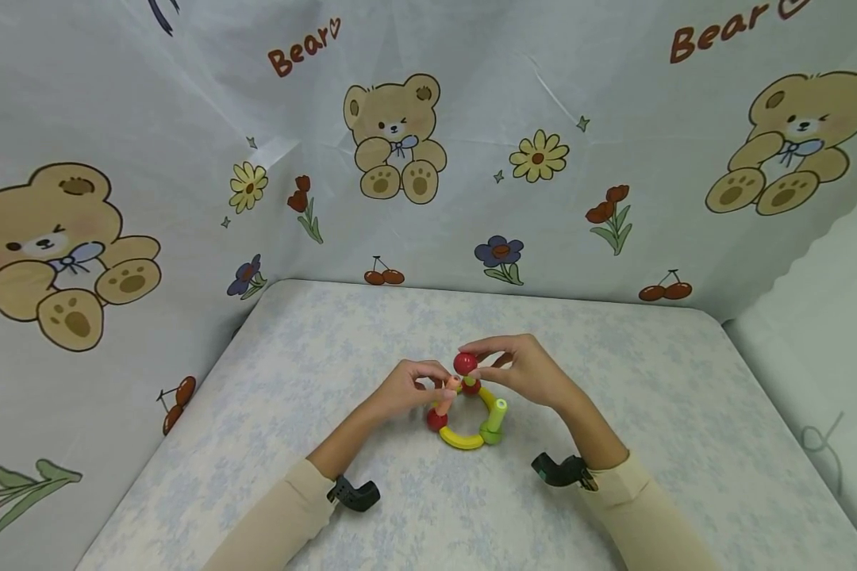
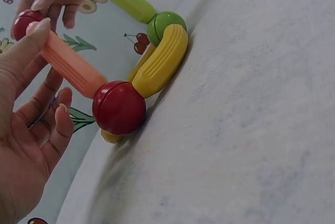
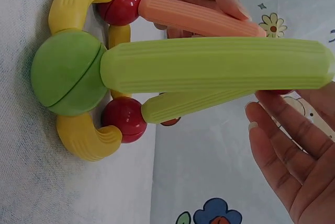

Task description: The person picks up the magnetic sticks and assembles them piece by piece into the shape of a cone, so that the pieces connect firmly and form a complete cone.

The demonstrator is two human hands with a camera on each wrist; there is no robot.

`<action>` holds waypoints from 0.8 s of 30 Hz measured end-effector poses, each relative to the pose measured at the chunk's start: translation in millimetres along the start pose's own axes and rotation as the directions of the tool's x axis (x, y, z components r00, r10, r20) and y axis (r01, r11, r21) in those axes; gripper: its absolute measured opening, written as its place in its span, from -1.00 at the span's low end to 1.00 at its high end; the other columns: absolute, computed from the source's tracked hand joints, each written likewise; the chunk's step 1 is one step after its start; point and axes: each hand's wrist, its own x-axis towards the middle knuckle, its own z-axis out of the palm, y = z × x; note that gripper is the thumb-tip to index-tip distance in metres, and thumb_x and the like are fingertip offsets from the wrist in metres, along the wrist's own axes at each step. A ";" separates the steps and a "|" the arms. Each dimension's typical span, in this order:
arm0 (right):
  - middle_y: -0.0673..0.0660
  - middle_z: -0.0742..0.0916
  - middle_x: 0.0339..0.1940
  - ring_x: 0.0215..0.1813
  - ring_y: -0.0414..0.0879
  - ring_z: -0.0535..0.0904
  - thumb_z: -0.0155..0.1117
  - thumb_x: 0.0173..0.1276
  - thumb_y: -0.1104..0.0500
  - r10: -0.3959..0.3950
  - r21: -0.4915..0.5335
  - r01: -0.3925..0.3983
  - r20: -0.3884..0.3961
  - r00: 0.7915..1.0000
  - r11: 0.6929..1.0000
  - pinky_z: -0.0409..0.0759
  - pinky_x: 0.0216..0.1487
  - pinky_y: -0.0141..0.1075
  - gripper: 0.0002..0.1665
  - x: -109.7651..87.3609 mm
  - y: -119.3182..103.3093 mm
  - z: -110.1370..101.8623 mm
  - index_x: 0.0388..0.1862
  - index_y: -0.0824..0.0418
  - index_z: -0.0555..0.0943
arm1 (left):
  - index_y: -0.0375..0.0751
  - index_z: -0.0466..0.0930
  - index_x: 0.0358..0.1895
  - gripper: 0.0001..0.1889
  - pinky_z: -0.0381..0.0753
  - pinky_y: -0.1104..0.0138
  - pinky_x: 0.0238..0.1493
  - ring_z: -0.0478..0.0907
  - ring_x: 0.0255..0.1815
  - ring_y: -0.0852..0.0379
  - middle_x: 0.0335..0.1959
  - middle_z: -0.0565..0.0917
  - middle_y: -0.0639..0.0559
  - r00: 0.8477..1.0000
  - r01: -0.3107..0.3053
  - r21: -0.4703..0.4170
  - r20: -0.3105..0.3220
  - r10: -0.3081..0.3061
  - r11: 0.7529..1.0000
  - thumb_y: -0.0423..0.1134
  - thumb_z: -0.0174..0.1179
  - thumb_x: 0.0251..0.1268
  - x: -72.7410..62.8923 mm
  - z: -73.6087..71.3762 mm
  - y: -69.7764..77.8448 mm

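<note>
On the table stands a toy frame: curved yellow pieces [image 1: 461, 438] form a ring with red balls [image 2: 119, 108] and a green ball [image 3: 68, 72] at the joints. Straight rods rise from these balls. My left hand [image 1: 407, 386] pinches the upper end of the orange rod [image 2: 73, 67] between thumb and fingers. A loose-looking red ball [image 1: 465, 364] is held by my right hand [image 1: 524, 369] over the rear light green rod [image 3: 196, 102], right at its top. The front green rod [image 3: 220, 64] stands untouched, its upper end bare.
The pale patterned table [image 1: 371, 325] extends around the toy. Behind it hangs a white cloth [image 1: 471, 71] printed with bears and flowers. Black wrist devices [image 1: 357, 495] sit at both sleeve cuffs.
</note>
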 end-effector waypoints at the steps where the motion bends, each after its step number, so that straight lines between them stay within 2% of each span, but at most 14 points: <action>1: -0.07 0.79 0.01 0.02 -0.11 0.69 0.50 0.29 0.24 -0.007 -0.004 0.007 0.001 1.000 1.000 0.69 -0.06 -0.14 -0.59 0.0 -0.1 0.6 0.13 0.05 0.75 | -0.07 0.78 -0.13 -0.89 0.47 0.42 -0.45 0.55 -0.19 0.09 -0.17 0.74 0.09 1.000 0.000 -0.003 0.001 0.000 1.000 -0.21 0.38 0.35 -0.2 0.2 -0.1; 8: -0.07 0.79 0.00 0.02 -0.14 0.69 0.50 0.27 0.30 -0.026 -0.019 0.026 0.015 1.000 0.999 0.70 -0.07 -0.10 -0.57 0.8 -0.4 2.7 0.13 0.07 0.75 | -0.21 0.77 -0.07 -0.78 0.47 0.39 -0.39 0.57 -0.12 0.07 -0.14 0.75 0.09 1.000 0.001 -0.023 0.007 -0.001 1.000 -0.15 0.37 0.36 -1.3 0.1 0.5; 13: -0.07 0.79 -0.01 0.02 -0.14 0.68 0.50 0.27 0.31 -0.029 -0.019 0.029 0.024 0.999 0.999 0.69 -0.07 -0.11 -0.57 0.7 -1.1 2.4 0.13 0.07 0.75 | -0.11 0.78 -0.10 -0.86 0.50 0.38 -0.40 0.58 -0.14 0.08 -0.14 0.74 0.07 1.000 0.002 -0.018 0.002 -0.002 1.000 -0.19 0.36 0.37 -0.9 1.0 0.0; 18: -0.06 0.79 -0.01 0.02 -0.13 0.68 0.50 0.25 0.34 -0.028 -0.020 0.029 0.031 0.999 0.999 0.70 -0.08 -0.13 -0.55 0.4 -1.4 2.2 0.13 0.08 0.75 | -0.10 0.78 -0.11 -0.87 0.52 0.37 -0.38 0.56 -0.15 0.10 -0.19 0.72 0.10 0.999 0.035 -0.004 -0.006 -0.035 0.999 -0.21 0.35 0.37 -1.1 1.8 -1.1; 24: -0.06 0.79 0.01 0.03 -0.14 0.69 0.52 0.24 0.30 -0.040 -0.013 0.041 0.044 0.998 0.999 0.70 -0.07 -0.15 -0.54 0.3 -2.3 2.2 0.13 0.08 0.75 | -0.14 0.78 -0.05 -0.82 0.54 0.25 -0.17 0.57 -0.07 0.09 -0.14 0.74 0.10 0.999 0.052 0.010 0.001 -0.052 0.999 -0.18 0.33 0.41 -0.8 1.8 -2.2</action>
